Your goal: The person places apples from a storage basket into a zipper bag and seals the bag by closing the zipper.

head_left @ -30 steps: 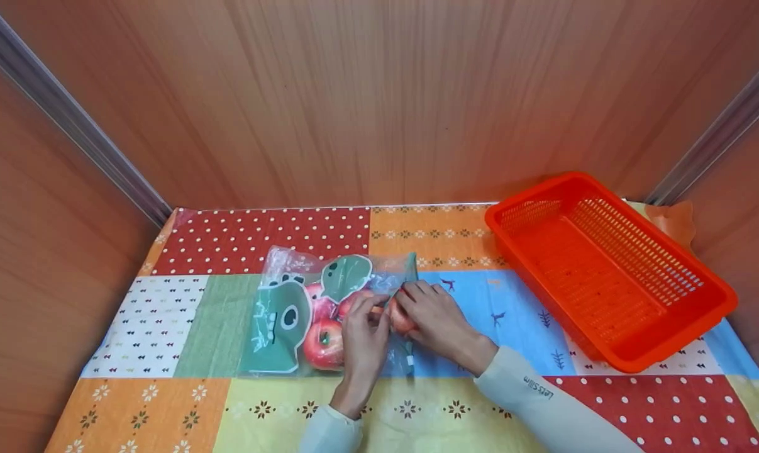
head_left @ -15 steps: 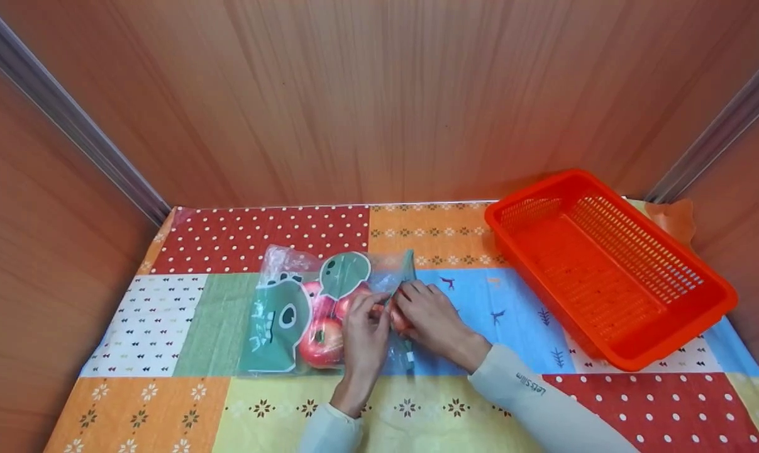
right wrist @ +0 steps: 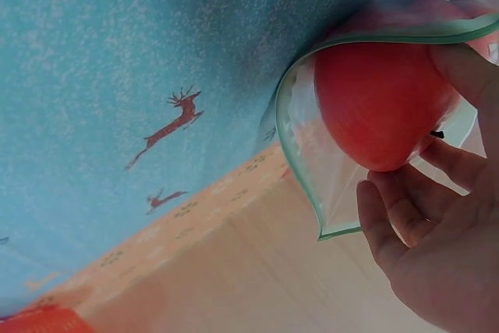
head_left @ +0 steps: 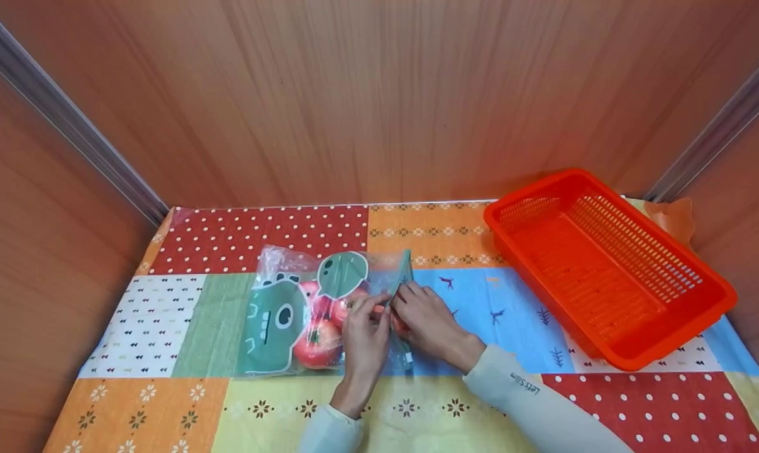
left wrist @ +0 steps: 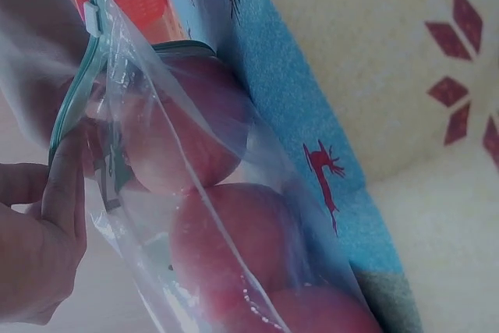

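Observation:
A clear zip bag [head_left: 271, 333] with green cartoon prints lies flat, its green-edged mouth to the right. Several red apples [head_left: 318, 345] show through the plastic. My left hand [head_left: 365, 340] pinches the upper edge of the mouth between thumb and fingers, holding it raised. At that mouth, my right hand [head_left: 429, 324] grips another apple [right wrist: 382, 99] with thumb and fingers around it. Much of this apple is inside the opening, and in the head view the hands mostly cover it. A white slider [left wrist: 91, 19] sits at one end of the zip.
An orange-red plastic basket [head_left: 605, 277] with perforated walls stands at the right, and no fruit shows in it. A patchwork cloth [head_left: 159, 314] covers the table. Wood-grain panels [head_left: 366, 100] rise behind and at both sides.
My right hand has edged left with its apple, which now sits deeper in the bag mouth. The bag and its apples have slid slightly left; my left hand has barely moved.

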Motion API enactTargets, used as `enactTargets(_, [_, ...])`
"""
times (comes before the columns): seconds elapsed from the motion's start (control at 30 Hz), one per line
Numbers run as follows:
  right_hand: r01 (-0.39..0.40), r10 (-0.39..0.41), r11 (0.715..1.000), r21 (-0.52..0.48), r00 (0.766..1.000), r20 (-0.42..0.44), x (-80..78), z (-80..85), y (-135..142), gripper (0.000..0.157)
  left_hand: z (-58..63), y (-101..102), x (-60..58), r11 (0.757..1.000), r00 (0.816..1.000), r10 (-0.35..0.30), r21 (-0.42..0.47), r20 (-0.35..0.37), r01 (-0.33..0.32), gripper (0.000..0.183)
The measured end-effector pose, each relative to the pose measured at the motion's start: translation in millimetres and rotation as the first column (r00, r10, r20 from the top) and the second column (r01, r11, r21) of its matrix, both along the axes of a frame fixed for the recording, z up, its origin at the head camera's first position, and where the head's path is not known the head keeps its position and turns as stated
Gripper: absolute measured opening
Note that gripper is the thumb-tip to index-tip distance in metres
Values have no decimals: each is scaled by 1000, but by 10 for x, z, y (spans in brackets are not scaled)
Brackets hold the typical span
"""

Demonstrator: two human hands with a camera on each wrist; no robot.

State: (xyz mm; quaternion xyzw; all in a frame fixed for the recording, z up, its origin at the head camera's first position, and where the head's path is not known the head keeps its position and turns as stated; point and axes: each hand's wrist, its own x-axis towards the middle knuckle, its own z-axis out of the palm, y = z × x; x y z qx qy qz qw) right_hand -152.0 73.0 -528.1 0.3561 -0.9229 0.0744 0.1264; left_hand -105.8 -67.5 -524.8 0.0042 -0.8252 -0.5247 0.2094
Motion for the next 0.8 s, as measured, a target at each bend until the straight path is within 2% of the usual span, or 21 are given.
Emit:
enactTargets(0.4, [-34,38,998,-45,997,74,6,-17,-42,30,14,-16,6,1000,1000,-15,2,-13,15,24])
enactTargets(0.53, [-58,69,995,-86,989,129,-1,-37,-38,40,16,-16,14,1000,1000,-22,-1,-17,22,25])
enactTargets(0.67, [-59,89,989,-139,972,219,-7,-44,-24,57,23,-20,26,999,999,-41,6,-22,42,26])
enactTargets(0.8, [-59,92,987,-149,971,223,-19,-44,-10,46,23,-27,30,999,998,-46,17,-40,46,26])
